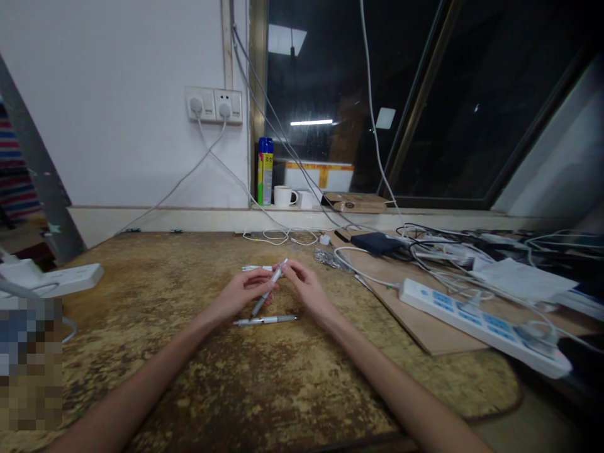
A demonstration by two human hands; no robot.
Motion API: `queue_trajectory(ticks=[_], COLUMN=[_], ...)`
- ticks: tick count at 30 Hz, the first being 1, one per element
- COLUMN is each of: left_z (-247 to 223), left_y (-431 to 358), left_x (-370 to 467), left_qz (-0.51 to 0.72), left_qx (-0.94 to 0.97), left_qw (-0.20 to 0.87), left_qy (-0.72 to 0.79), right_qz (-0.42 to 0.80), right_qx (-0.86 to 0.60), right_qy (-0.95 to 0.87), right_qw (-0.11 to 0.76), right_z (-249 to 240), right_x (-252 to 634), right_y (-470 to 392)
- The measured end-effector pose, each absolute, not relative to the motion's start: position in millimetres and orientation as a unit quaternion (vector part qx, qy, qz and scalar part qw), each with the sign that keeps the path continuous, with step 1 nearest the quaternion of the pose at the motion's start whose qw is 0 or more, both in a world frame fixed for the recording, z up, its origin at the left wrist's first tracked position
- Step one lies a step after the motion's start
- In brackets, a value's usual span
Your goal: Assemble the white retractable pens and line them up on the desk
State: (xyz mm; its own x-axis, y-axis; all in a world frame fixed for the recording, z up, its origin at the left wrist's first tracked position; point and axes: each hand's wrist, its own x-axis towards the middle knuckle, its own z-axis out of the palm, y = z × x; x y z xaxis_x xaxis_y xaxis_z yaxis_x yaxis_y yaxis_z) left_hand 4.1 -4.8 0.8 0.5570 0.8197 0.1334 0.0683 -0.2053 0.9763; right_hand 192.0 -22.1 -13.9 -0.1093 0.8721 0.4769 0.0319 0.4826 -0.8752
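Above the worn wooden table (226, 390), my left hand (243, 290) grips a grey-and-white pen (261, 303) that slants up to the right. My right hand (304, 286) pinches at the upper end of the same pen, its fingertips closed there; the fine detail between them is too small to make out. A second pen (271, 320), white and grey, lies flat on the table just below my hands. Behind my left fingers lies a slim white piece (250, 268), partly hidden, perhaps another pen.
At the right, a power strip (481, 324) and tangled cables rest on a brown board (425, 333). Another power strip (75, 277) stands at the left edge. A mug (283, 196) and a spray can (265, 173) are on the window sill. A clear plastic packet (330, 258) lies beyond my right hand.
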Motion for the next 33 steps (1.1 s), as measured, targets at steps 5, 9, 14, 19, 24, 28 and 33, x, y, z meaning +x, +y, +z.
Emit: queue_trajectory(ticks=[5, 9, 14, 19, 24, 28, 33], left_z=[-0.9, -5.5, -8.6, -9.6, -13.3, -15.3, -15.8], left_y=[-4.5, 2.8, 7.6, 7.1, 10.4, 13.3, 15.2], left_x=[3.0, -8.6, -13.9, -13.6, -16.6, -18.4, -19.5], left_qz=[0.396, 0.402, 0.389, 0.378, 0.364, 0.363, 0.363], left_qx=[0.723, 0.769, 0.795, 0.801, 0.801, 0.801, 0.803], left_qw=[0.463, 0.320, 0.258, 0.245, 0.243, 0.234, 0.231], left_qy=[0.327, 0.381, 0.387, 0.394, 0.408, 0.414, 0.413], right_qz=[0.463, 0.561, 0.648, 0.683, 0.668, 0.662, 0.646], right_qx=[-0.314, -0.248, -0.166, -0.111, -0.100, -0.086, -0.094], right_qy=[-0.511, -0.392, -0.293, -0.256, -0.271, -0.277, -0.273], right_qw=[0.653, 0.686, 0.683, 0.675, 0.686, 0.692, 0.706], right_z=[-9.8, -0.9, 5.7, 9.3, 12.7, 13.2, 15.4], right_x=[198.1, 210.7, 221.0, 221.8, 224.1, 226.1, 226.3], right_y=[-20.1, -16.7, -17.0, -22.1, -23.3, -22.5, -24.1])
